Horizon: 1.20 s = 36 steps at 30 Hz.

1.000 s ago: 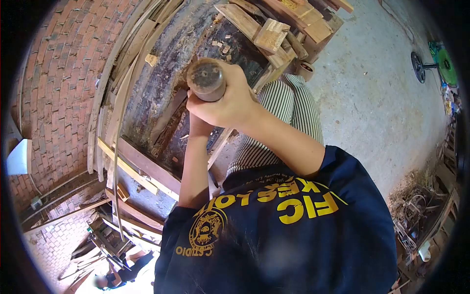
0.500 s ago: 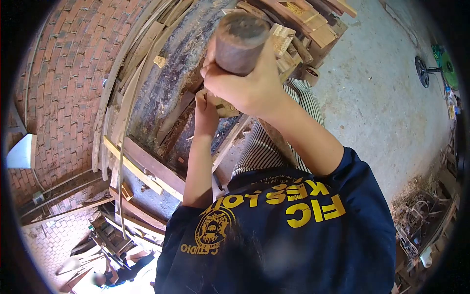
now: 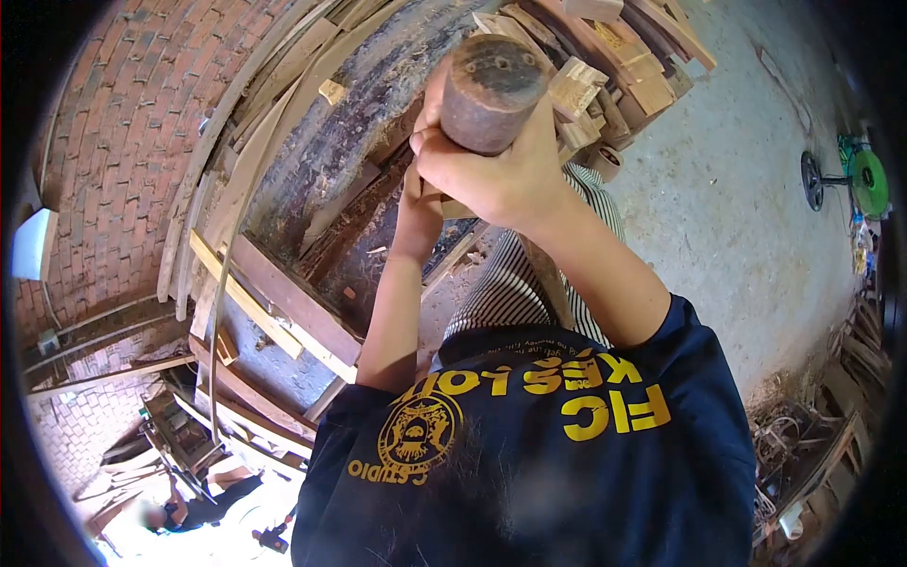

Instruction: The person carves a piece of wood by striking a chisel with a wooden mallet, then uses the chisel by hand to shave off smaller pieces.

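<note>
My right hand point(image 3: 496, 180) is wrapped around a thick, dark wooden cylinder point(image 3: 491, 118), raised close to the camera. The cylinder's worn round end faces up and shows a few small holes; its lower part is hidden by the hand. Below and to the left, my left hand point(image 3: 419, 217) is closed, with its fingers partly covered by the right hand. What it grips is hidden. A pale piece of wood point(image 3: 457, 209) shows just beside the left hand, under the right wrist.
Wood offcuts point(image 3: 576, 90) are piled beyond the hands on the right. Long boards point(image 3: 250, 293) lie on the left, near a brick wall point(image 3: 142, 123). A green fan point(image 3: 869, 180) stands at far right on the concrete floor point(image 3: 718, 189). Another person point(image 3: 213, 501) is at lower left.
The view has shifted, so both hands, the cylinder and the wood pile appear farther right and slightly lower. Both hands keep much the same pose, and the right still grips the cylinder.
</note>
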Motion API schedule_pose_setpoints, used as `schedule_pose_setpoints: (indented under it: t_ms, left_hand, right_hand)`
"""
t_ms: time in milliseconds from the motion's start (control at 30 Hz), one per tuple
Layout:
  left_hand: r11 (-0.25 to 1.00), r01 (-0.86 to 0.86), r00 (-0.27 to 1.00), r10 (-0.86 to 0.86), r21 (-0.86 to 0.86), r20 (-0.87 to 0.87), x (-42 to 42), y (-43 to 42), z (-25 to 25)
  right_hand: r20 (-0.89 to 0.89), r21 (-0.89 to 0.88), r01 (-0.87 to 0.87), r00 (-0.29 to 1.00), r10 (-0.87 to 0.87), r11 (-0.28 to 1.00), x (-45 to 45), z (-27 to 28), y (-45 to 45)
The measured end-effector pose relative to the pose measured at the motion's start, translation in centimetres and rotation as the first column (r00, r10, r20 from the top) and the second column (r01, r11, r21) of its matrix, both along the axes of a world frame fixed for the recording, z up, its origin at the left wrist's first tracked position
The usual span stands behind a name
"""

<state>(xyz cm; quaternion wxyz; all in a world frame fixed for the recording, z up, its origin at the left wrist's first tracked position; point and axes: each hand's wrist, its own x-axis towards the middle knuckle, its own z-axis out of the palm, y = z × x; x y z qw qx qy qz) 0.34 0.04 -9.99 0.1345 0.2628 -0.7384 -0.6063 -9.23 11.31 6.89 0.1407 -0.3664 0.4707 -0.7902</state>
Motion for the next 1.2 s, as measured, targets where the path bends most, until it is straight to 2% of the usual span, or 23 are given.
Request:
schedule_pose_setpoints:
  t_ms: [100,167,200,400,533,600,733,833,900,967,1200]
  left_hand:
    - [0.997,0.075,0.996,-0.075,-0.003,-0.053,0.1,-0.5,-1.9]
    - [0.971,0.085,0.987,-0.052,0.224,-0.149,0.1,-0.5,-3.0]
    - [0.970,0.080,0.988,-0.047,0.229,-0.149,0.2,-0.4,-3.0]
    - [0.942,0.022,0.997,0.005,0.334,-0.080,-0.1,0.2,-2.6]
    - [0.919,-0.011,0.999,0.027,0.395,-0.034,-0.5,0.5,-1.8]
    - [0.905,-0.029,0.999,0.038,0.425,-0.012,-0.6,0.7,-1.4]
    - [0.875,-0.068,0.998,0.064,0.479,0.024,-0.9,0.7,-0.5]
    - [0.847,-0.104,0.995,0.090,0.521,0.052,-0.9,0.6,-0.2]
    - [0.879,-0.069,0.996,0.086,0.472,-0.014,-0.7,0.5,-1.2]
    - [0.896,-0.069,0.996,0.088,0.438,-0.023,-0.7,0.6,-1.0]
    - [0.879,-0.045,0.999,0.051,0.475,0.000,-0.6,0.6,-0.5]
  right_hand:
    - [-0.043,0.022,0.038,0.998,-0.037,0.999,0.2,-0.1,-0.2]
    - [-0.037,0.030,0.041,0.999,-0.040,0.999,0.4,0.0,-0.3]
    - [-0.026,0.032,0.051,0.998,-0.050,0.998,0.5,0.0,-0.4]
    - [-0.130,0.053,0.131,0.984,-0.123,0.990,1.0,0.1,-0.8]
    - [-0.105,0.055,0.146,0.985,-0.139,0.988,1.8,0.3,-1.4]
    - [-0.047,0.075,0.214,0.976,-0.211,0.974,2.2,-0.1,-1.9]
    - [-0.070,0.082,0.238,0.970,-0.233,0.968,2.2,0.0,-2.1]
    - [-0.192,0.022,0.217,0.959,-0.209,0.976,1.8,-0.1,-1.8]
    - [-0.099,0.095,0.208,0.975,-0.198,0.974,1.9,0.0,-1.7]
    - [-0.128,0.076,0.198,0.974,-0.187,0.977,2.0,0.0,-1.8]
    - [-0.159,0.107,0.181,0.974,-0.163,0.978,2.0,-0.2,-1.9]
